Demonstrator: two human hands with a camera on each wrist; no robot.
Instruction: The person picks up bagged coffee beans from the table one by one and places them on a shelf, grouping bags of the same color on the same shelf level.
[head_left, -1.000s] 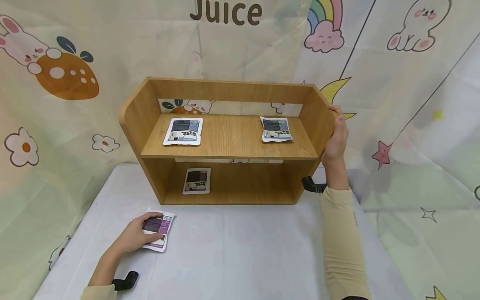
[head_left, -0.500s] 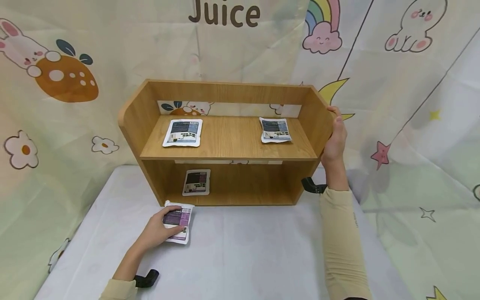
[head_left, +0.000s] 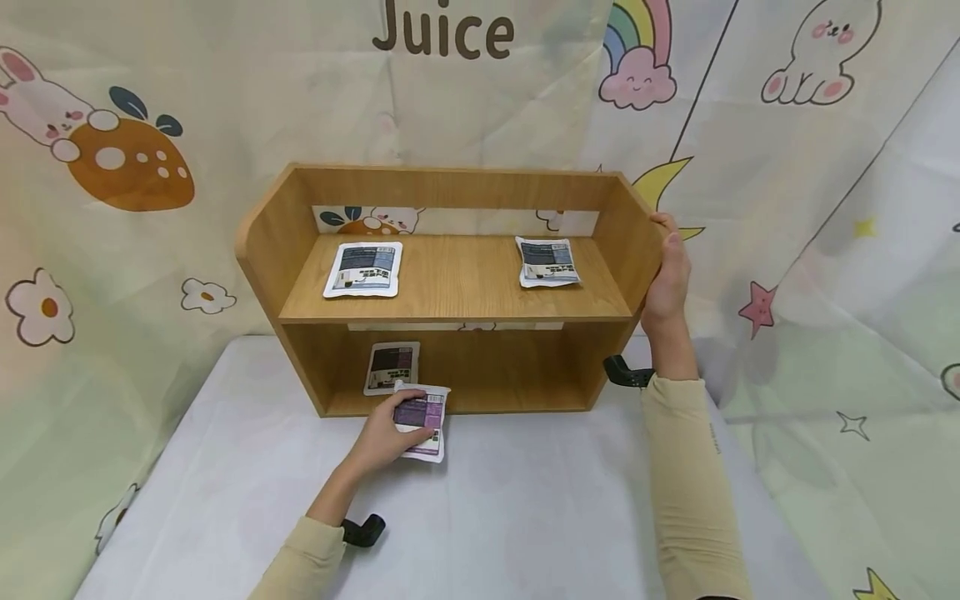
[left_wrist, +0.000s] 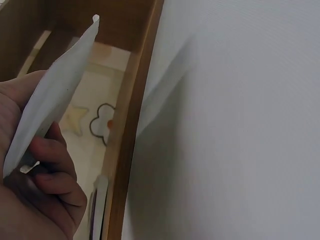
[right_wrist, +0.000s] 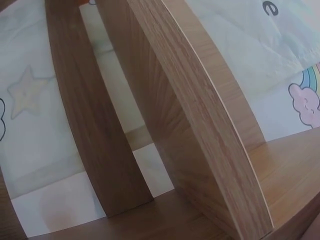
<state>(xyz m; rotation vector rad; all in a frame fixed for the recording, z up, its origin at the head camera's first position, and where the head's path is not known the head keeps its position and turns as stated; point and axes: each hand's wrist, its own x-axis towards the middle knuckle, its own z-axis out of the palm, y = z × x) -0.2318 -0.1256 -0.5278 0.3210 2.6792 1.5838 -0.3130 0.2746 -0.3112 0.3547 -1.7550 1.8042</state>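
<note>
My left hand (head_left: 386, 437) holds a white pouch with a purple label (head_left: 422, 421) just in front of the lower opening of a wooden two-level shelf (head_left: 450, 292). In the left wrist view the pouch (left_wrist: 50, 100) shows edge-on, pinched between thumb and fingers, beside the shelf's front edge (left_wrist: 132, 125). My right hand (head_left: 666, 271) grips the shelf's right side panel. Two pouches (head_left: 363, 269) (head_left: 548, 261) lie on the upper level, and one pouch (head_left: 392, 367) lies on the lower level behind the held one.
The shelf stands on a white-covered table (head_left: 525, 517) against a cartoon-printed backdrop (head_left: 787, 167). The right wrist view shows only the shelf's wooden panels (right_wrist: 190, 125) up close.
My left hand has carried the purple-labelled pouch from the table's left front, rightwards and forwards, up to the shelf's lower opening. The right hand has stayed on the side panel.
</note>
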